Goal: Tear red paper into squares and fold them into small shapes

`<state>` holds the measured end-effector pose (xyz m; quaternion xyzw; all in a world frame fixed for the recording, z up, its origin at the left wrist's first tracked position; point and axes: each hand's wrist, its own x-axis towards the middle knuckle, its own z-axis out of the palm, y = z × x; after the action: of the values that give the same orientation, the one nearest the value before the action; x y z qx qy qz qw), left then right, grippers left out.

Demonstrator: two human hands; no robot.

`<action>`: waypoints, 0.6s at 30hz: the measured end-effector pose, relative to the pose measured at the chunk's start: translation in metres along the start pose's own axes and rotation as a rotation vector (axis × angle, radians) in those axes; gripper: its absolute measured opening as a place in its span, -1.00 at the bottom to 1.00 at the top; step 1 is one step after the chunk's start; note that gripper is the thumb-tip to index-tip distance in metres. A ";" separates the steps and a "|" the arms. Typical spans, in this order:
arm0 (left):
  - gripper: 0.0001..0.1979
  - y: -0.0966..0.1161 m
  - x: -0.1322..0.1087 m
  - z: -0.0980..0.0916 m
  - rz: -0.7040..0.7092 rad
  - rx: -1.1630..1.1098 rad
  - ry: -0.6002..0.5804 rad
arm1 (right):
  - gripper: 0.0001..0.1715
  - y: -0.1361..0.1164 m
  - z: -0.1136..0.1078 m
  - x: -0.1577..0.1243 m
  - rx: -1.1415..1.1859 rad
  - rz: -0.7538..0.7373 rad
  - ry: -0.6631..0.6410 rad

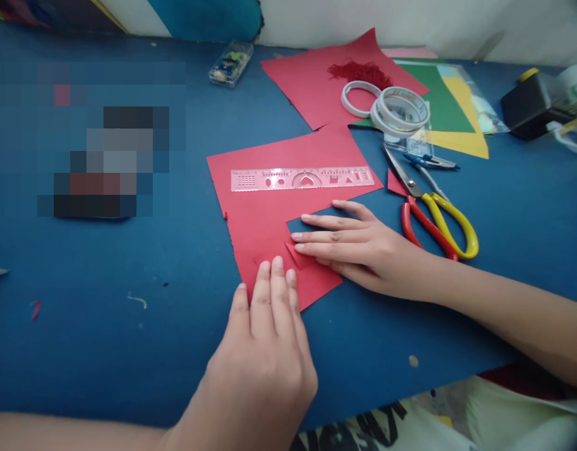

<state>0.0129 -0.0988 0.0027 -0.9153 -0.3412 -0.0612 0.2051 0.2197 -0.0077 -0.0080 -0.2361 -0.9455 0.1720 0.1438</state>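
Note:
A sheet of red paper [255, 222] with a cut-out notch on its right side lies flat on the blue table. My left hand [269, 351] rests on its lower part, fingers stretched out and pressing down. My right hand [358, 247] lies flat with fingers spread, its tips over the notch and on a small folded red paper piece [300, 258]. A clear stencil ruler [302, 179] lies across the upper part of the sheet. Just beyond my right hand are scissors [426, 203] with one red and one yellow handle, blades partly apart.
White tape rolls [401, 109] and red yarn [361, 72] sit on another red sheet [302, 81]. Green paper [450, 100] and yellow paper [476, 134] lie behind. A blue compass [431, 161], a small clear box [230, 64] and a black bottle [527, 103] stand around. The left area is partly blurred.

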 end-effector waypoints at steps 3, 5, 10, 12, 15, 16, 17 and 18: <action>-0.60 -0.001 0.002 0.000 0.000 -0.006 0.010 | -0.69 0.001 0.001 0.001 -0.047 -0.010 0.051; -0.60 -0.001 0.003 -0.001 -0.002 -0.015 0.002 | -0.71 0.002 0.002 0.001 -0.097 -0.038 0.107; -0.61 0.004 -0.003 -0.004 -0.052 -0.079 0.010 | -0.78 -0.005 0.007 0.001 -0.197 -0.004 0.230; -0.61 0.008 -0.006 -0.005 -0.042 -0.102 0.021 | -0.80 -0.012 0.009 0.000 -0.239 0.023 0.274; -0.63 0.012 -0.009 -0.004 -0.013 -0.101 0.043 | -0.82 -0.022 0.011 0.000 -0.316 0.003 0.282; -0.63 0.013 -0.009 -0.004 -0.017 -0.103 0.052 | -0.83 -0.026 0.011 0.000 -0.334 0.010 0.285; -0.64 0.013 -0.008 -0.004 -0.027 -0.113 0.055 | -0.84 -0.029 0.011 0.000 -0.351 0.034 0.295; -0.64 0.014 -0.006 -0.003 -0.049 -0.125 0.056 | -0.84 -0.031 0.011 0.000 -0.368 0.072 0.313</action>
<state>0.0174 -0.1130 -0.0004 -0.9156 -0.3532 -0.1131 0.1554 0.2037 -0.0366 -0.0054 -0.3155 -0.9181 -0.0369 0.2370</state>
